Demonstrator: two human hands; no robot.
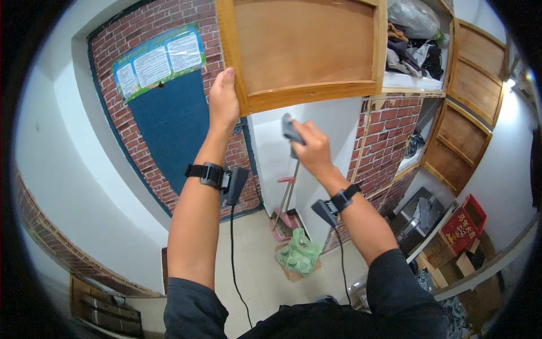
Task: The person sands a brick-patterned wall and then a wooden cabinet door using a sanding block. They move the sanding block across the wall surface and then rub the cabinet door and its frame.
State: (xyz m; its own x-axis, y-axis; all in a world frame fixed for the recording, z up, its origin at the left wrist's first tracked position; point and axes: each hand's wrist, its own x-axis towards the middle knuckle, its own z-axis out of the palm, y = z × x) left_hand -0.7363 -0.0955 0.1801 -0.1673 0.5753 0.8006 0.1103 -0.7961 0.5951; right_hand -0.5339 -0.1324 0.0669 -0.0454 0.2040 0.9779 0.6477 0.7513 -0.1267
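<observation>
A wooden cabinet door (305, 48) with a pale frame and a flat brown panel stands swung out in front of me. My left hand (224, 104) is closed on its left frame edge near the lower corner, thumb up along the side. Below the door's bottom rail, my right hand (312, 148) grips a grey cloth-like piece (291, 130), which sticks out past the fingers; its exact kind is unclear. This hand is apart from the door. Straps with small dark devices sit on both wrists.
A pink dustpan (284, 225) with a long handle stands on the floor beside a green plastic bag (299, 253). An open cupboard (415, 79) holds clothes and bags at upper right. Other open doors (457, 144), a silver case (416, 212) and a red box (464, 226) are at right.
</observation>
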